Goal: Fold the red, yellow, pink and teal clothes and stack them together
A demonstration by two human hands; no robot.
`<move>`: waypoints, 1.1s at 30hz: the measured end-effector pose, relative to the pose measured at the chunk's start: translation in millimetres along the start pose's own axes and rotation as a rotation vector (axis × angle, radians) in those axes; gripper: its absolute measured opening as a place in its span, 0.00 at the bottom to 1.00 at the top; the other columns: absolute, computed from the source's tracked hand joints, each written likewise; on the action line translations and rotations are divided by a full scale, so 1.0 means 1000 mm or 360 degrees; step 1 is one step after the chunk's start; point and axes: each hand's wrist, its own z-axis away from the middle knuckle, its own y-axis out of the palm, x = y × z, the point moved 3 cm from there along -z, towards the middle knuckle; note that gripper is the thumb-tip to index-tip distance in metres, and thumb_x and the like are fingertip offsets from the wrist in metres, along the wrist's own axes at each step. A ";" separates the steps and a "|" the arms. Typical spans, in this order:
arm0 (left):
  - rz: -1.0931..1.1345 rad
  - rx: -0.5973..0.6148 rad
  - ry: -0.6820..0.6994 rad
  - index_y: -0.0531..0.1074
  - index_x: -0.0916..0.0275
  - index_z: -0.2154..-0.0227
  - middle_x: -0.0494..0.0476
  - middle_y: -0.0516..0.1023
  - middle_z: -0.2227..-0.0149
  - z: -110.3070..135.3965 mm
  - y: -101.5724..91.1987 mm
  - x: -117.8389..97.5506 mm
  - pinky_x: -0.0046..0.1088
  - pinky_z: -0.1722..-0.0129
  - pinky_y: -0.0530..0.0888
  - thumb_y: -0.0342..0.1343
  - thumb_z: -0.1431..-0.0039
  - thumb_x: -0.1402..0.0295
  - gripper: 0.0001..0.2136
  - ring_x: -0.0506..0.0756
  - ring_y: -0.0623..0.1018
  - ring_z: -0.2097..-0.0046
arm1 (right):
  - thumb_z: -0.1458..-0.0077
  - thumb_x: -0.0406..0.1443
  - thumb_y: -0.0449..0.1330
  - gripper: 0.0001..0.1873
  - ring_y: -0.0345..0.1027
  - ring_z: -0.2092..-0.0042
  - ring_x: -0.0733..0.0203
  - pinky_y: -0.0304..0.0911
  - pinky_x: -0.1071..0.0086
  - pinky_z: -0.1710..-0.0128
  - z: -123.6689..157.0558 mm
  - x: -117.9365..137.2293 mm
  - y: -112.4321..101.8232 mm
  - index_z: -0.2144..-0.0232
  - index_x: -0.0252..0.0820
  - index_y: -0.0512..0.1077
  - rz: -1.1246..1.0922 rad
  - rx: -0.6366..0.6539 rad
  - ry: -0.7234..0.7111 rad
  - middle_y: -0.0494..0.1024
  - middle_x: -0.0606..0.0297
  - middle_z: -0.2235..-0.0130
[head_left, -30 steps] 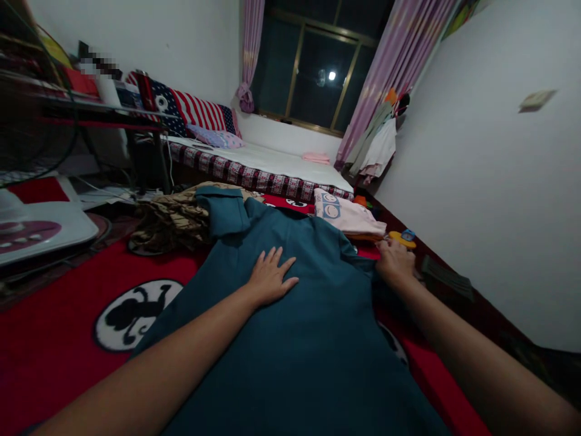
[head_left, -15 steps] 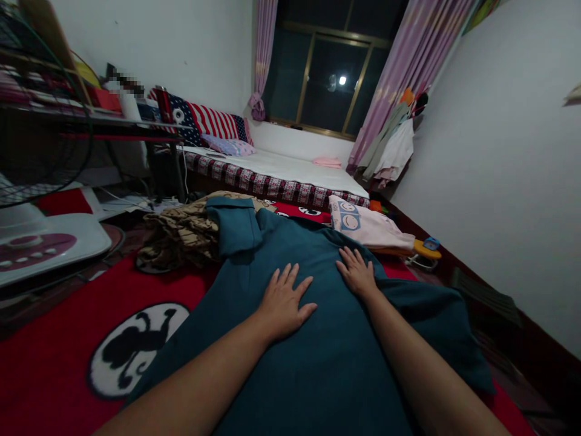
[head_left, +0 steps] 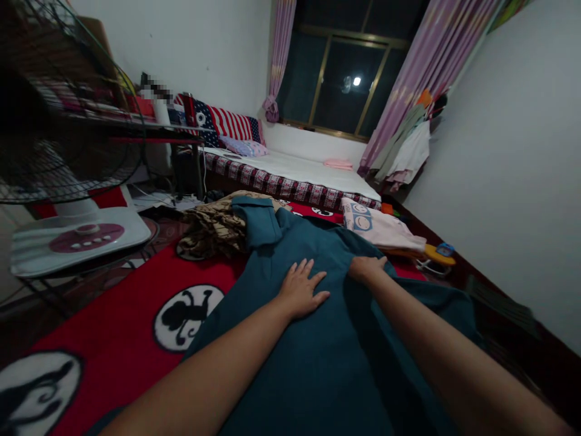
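A teal polo shirt (head_left: 318, 369) lies spread on a red blanket (head_left: 118, 315) printed with black-and-white figures. My left hand (head_left: 303, 289) rests flat on the shirt's chest, fingers spread apart. Just to the right, my right hand (head_left: 365, 266) is curled over a raised fold of the same shirt near the shoulder, fingers bent round the cloth. The shirt's collar (head_left: 261, 221) points away from me.
A crumpled camouflage garment (head_left: 218, 227) lies beyond the collar. A folded pink shirt (head_left: 376, 227) sits at the right, with a small yellow toy (head_left: 438, 257) beside it. A standing fan (head_left: 77, 233) is at the left. A mattress (head_left: 299, 175) lies under the window.
My right hand went from the shirt's far right edge to its middle, carrying the side over; it lay flat, and is now curled on a fold. My left hand stayed put.
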 end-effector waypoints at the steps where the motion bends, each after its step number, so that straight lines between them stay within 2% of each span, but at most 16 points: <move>1: 0.0008 -0.0004 -0.0003 0.60 0.51 0.38 0.58 0.50 0.31 0.000 0.000 0.001 0.48 0.34 0.48 0.44 0.39 0.47 0.28 0.63 0.49 0.31 | 0.44 0.40 0.54 0.22 0.63 0.43 0.35 0.44 0.33 0.44 0.010 0.013 -0.001 0.51 0.34 0.74 -0.0031 -0.0047 -0.0036 0.73 0.42 0.48; 4: 0.0023 -0.0016 -0.0033 0.60 0.57 0.38 0.60 0.53 0.32 -0.002 0.000 0.003 0.44 0.34 0.50 0.46 0.38 0.53 0.28 0.61 0.52 0.32 | 0.39 0.42 0.48 0.25 0.57 0.38 0.42 0.52 0.42 0.43 0.044 0.048 0.013 0.44 0.38 0.68 -0.0283 -0.0206 -0.0156 0.64 0.46 0.39; 6: 0.0029 -0.0026 -0.0059 0.58 0.61 0.37 0.61 0.54 0.33 -0.004 0.000 0.005 0.42 0.34 0.51 0.47 0.39 0.57 0.28 0.60 0.54 0.32 | 0.37 0.43 0.45 0.27 0.49 0.34 0.45 0.49 0.43 0.41 0.061 0.061 0.027 0.39 0.41 0.62 -0.0464 -0.0282 -0.0208 0.57 0.51 0.34; 8: 0.0025 -0.0038 -0.0080 0.58 0.62 0.37 0.60 0.55 0.33 -0.005 0.000 0.007 0.41 0.34 0.52 0.48 0.39 0.57 0.29 0.59 0.54 0.32 | 0.37 0.43 0.46 0.27 0.44 0.32 0.47 0.45 0.44 0.38 0.068 0.063 0.039 0.39 0.42 0.62 -0.0584 -0.0313 -0.0207 0.54 0.54 0.33; 11: 0.0006 -0.0097 -0.0168 0.60 0.61 0.39 0.63 0.56 0.33 -0.005 -0.006 0.010 0.42 0.35 0.56 0.49 0.39 0.56 0.27 0.60 0.56 0.33 | 0.38 0.43 0.49 0.24 0.48 0.33 0.50 0.46 0.48 0.37 0.066 0.055 0.045 0.42 0.44 0.67 -0.0741 -0.0353 -0.0207 0.58 0.57 0.34; 13: -0.0056 -0.0243 -0.0209 0.62 0.61 0.40 0.63 0.55 0.33 -0.003 -0.017 0.012 0.42 0.36 0.58 0.49 0.39 0.62 0.24 0.60 0.56 0.33 | 0.40 0.42 0.51 0.22 0.51 0.34 0.51 0.48 0.50 0.38 0.062 0.050 0.045 0.45 0.46 0.69 -0.0814 -0.0409 -0.0227 0.61 0.58 0.36; 15: -0.0183 -0.0443 -0.0152 0.63 0.58 0.41 0.59 0.52 0.32 0.001 -0.035 0.013 0.41 0.35 0.56 0.48 0.39 0.69 0.22 0.59 0.52 0.32 | 0.41 0.42 0.52 0.20 0.53 0.35 0.52 0.50 0.51 0.38 0.059 0.047 0.044 0.48 0.46 0.72 -0.0880 -0.0467 -0.0244 0.63 0.58 0.37; 18: -0.0358 -0.0691 -0.0129 0.61 0.55 0.40 0.56 0.50 0.32 0.005 -0.068 0.021 0.44 0.34 0.50 0.47 0.38 0.69 0.23 0.59 0.46 0.31 | 0.42 0.41 0.53 0.18 0.56 0.36 0.53 0.51 0.53 0.38 0.060 0.046 0.044 0.51 0.46 0.74 -0.0968 -0.0521 -0.0260 0.65 0.58 0.38; 21: -0.0420 -0.0902 -0.0391 0.59 0.58 0.39 0.59 0.53 0.33 -0.001 -0.108 0.048 0.44 0.35 0.53 0.46 0.38 0.65 0.24 0.62 0.51 0.32 | 0.42 0.39 0.54 0.17 0.58 0.38 0.53 0.53 0.55 0.39 0.062 0.047 0.044 0.54 0.44 0.76 -0.1003 -0.0550 -0.0267 0.67 0.57 0.40; 24: -0.0380 -0.1038 -0.0686 0.60 0.60 0.40 0.64 0.60 0.37 -0.015 -0.149 0.090 0.43 0.40 0.61 0.50 0.39 0.66 0.24 0.64 0.60 0.37 | 0.43 0.39 0.54 0.16 0.61 0.39 0.53 0.54 0.56 0.39 0.063 0.048 0.043 0.55 0.43 0.77 -0.1004 -0.0601 -0.0278 0.69 0.56 0.41; 25: -0.0325 -0.1037 -0.0784 0.59 0.62 0.41 0.67 0.62 0.38 -0.021 -0.161 0.106 0.43 0.42 0.63 0.51 0.40 0.65 0.24 0.66 0.63 0.38 | 0.43 0.38 0.54 0.16 0.61 0.39 0.52 0.54 0.56 0.39 0.063 0.048 0.043 0.56 0.43 0.77 -0.1007 -0.0620 -0.0278 0.69 0.56 0.41; 27: -0.0172 -0.0914 -0.0917 0.57 0.70 0.42 0.75 0.65 0.42 -0.033 -0.178 0.136 0.43 0.48 0.67 0.54 0.41 0.59 0.28 0.67 0.68 0.43 | 0.43 0.38 0.54 0.16 0.62 0.40 0.52 0.54 0.56 0.39 0.062 0.048 0.043 0.56 0.43 0.77 -0.1016 -0.0647 -0.0283 0.70 0.56 0.42; 29: -0.0107 -0.0788 -0.0883 0.59 0.77 0.46 0.77 0.70 0.48 -0.044 -0.187 0.158 0.41 0.53 0.69 0.57 0.42 0.54 0.31 0.65 0.72 0.49 | 0.43 0.38 0.54 0.16 0.62 0.40 0.52 0.55 0.55 0.40 0.062 0.048 0.045 0.57 0.44 0.77 -0.1027 -0.0662 -0.0284 0.70 0.57 0.42; 30: -0.0102 -0.0742 -0.0812 0.62 0.77 0.49 0.74 0.72 0.50 -0.049 -0.188 0.164 0.41 0.54 0.70 0.57 0.43 0.54 0.30 0.63 0.74 0.51 | 0.43 0.38 0.54 0.15 0.62 0.40 0.52 0.55 0.55 0.40 0.062 0.048 0.045 0.57 0.45 0.77 -0.1035 -0.0669 -0.0287 0.70 0.58 0.42; 33: -0.0106 -0.0630 -0.0393 0.69 0.72 0.58 0.64 0.76 0.56 -0.060 -0.183 0.165 0.40 0.54 0.71 0.56 0.40 0.58 0.19 0.57 0.76 0.56 | 0.43 0.37 0.54 0.14 0.62 0.40 0.52 0.56 0.55 0.40 0.063 0.048 0.046 0.59 0.45 0.78 -0.1074 -0.0715 -0.0292 0.71 0.59 0.43</move>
